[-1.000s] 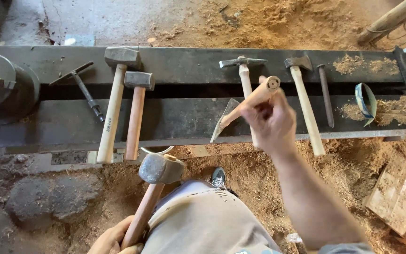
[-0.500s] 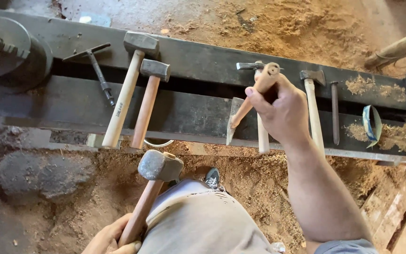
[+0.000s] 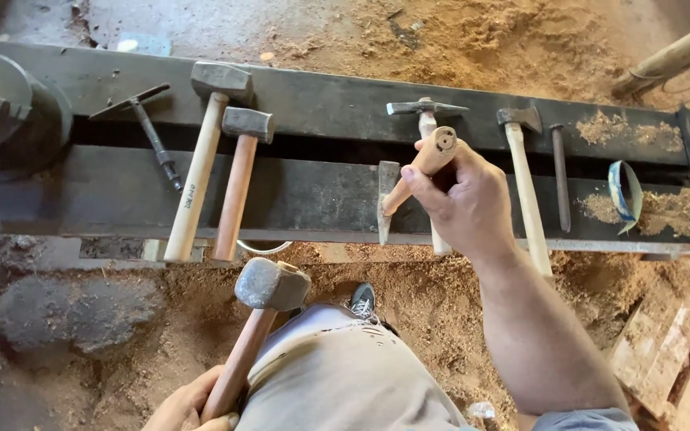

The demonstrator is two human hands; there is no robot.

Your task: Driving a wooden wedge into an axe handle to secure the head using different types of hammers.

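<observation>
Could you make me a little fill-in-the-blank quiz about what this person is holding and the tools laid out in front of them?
1. The left hand grips the wooden handle of a heavy ____.
2. The right hand holds a small hatchet with its blade pointing ____.
3. Left of the hatchet, ____ big hammers lie side by side on the metal bench.
4. The ground under the bench is covered in ____.

Missing words: hammer; down; two; sawdust

The mallet has a dull, pitted metal head on smooth reddish wood, the chisel matt grey steel, the tabletop dark rough metal.
</observation>
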